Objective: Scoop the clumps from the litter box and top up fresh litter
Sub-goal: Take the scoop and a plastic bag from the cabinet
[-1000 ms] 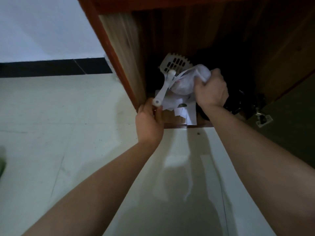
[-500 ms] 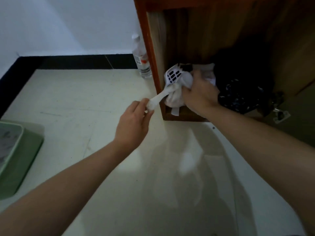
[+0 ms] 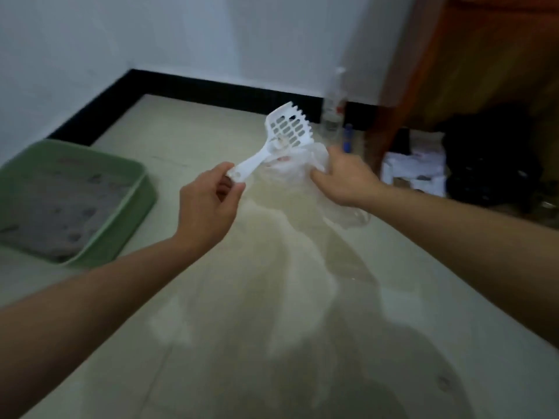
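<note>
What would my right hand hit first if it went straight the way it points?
The right hand would likely meet the white scoop in the left hand first; depth is unclear.

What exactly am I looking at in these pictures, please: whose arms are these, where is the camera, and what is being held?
There is no machine here. These are a person's two bare arms, filmed by one wide-angle camera worn on the head, looking forward and down, so you see roughly what that person sees. The left hand pinches the handle end of a white slotted scoop, which is held above the floor. The right hand grips a thin clear plastic bag right beside the scoop's head. On the pale tiled floor, at the left, sits a green litter box holding grey litter. At the right stands a wooden cabinet with dark items and white papers inside. A blurred bottle stands next to it by the wall.
</note>
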Action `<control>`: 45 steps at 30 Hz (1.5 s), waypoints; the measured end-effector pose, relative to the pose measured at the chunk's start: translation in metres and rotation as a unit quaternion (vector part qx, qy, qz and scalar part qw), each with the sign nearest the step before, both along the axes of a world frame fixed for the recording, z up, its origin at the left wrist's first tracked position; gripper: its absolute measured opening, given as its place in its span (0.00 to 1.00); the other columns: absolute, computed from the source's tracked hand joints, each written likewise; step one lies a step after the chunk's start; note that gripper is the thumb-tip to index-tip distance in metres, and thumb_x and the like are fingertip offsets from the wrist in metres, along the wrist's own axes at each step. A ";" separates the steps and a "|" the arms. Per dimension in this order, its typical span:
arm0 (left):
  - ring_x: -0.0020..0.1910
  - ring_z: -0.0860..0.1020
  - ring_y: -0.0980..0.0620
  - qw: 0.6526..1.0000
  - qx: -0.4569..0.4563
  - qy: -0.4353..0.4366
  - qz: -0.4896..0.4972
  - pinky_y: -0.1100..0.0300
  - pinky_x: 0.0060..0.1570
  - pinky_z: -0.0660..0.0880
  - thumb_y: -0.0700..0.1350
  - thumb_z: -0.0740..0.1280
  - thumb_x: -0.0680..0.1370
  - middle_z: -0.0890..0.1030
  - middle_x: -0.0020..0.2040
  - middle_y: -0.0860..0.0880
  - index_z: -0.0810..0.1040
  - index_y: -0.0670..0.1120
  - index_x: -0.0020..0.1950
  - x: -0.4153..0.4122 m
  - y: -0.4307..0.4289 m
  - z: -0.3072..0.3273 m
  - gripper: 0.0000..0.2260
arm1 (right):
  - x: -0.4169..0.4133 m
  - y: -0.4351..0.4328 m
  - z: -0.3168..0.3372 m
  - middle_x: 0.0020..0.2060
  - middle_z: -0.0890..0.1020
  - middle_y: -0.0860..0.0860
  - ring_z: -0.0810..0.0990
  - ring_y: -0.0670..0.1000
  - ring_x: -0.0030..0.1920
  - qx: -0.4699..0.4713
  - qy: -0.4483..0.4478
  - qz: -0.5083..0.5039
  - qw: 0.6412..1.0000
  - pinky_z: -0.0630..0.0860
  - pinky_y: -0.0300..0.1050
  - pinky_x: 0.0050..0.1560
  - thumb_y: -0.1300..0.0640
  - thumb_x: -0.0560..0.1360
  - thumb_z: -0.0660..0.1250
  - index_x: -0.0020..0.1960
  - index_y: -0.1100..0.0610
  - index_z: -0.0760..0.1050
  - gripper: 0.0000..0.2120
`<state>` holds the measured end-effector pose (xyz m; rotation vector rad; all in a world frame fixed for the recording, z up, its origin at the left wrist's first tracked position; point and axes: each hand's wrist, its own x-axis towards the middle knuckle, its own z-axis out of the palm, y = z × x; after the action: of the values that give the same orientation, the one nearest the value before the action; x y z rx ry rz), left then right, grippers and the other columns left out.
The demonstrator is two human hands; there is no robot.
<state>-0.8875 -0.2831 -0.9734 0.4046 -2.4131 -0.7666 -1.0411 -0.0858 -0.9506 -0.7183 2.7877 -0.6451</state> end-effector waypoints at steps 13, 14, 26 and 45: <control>0.39 0.82 0.49 0.881 0.308 -0.084 0.350 0.54 0.41 0.76 0.46 0.70 0.76 0.82 0.37 0.51 0.80 0.48 0.47 0.249 -0.061 -0.148 0.02 | 0.231 -0.188 -0.131 0.65 0.71 0.59 0.74 0.61 0.62 0.026 -0.236 0.156 0.959 0.71 0.48 0.58 0.49 0.76 0.66 0.73 0.58 0.62 0.29; 0.41 0.81 0.48 0.872 0.322 -0.122 0.348 0.55 0.42 0.76 0.47 0.70 0.75 0.82 0.39 0.51 0.81 0.48 0.49 0.256 -0.061 -0.158 0.05 | 0.238 -0.188 -0.139 0.66 0.69 0.59 0.73 0.60 0.63 0.037 -0.252 0.176 0.951 0.71 0.47 0.57 0.52 0.76 0.66 0.74 0.57 0.61 0.30; 0.68 0.69 0.40 0.919 0.029 -0.359 0.160 0.44 0.65 0.68 0.60 0.58 0.80 0.70 0.71 0.41 0.68 0.43 0.73 0.176 -0.100 -0.112 0.28 | 0.152 -0.138 -0.079 0.77 0.58 0.60 0.59 0.60 0.76 0.059 -0.222 0.137 0.964 0.60 0.51 0.74 0.51 0.79 0.61 0.81 0.57 0.45 0.37; 0.79 0.46 0.44 0.953 0.027 -0.151 -0.262 0.47 0.76 0.49 0.57 0.63 0.80 0.44 0.80 0.45 0.52 0.46 0.80 -0.173 0.192 0.105 0.34 | 0.000 0.316 0.151 0.78 0.51 0.63 0.46 0.68 0.77 0.268 0.158 -0.517 0.798 0.45 0.66 0.75 0.44 0.76 0.63 0.79 0.58 0.51 0.38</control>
<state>-1.0601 -0.0910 -0.8683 -0.1236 -2.8354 -1.0598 -1.0410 0.2301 -0.7992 0.9675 3.2318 0.2304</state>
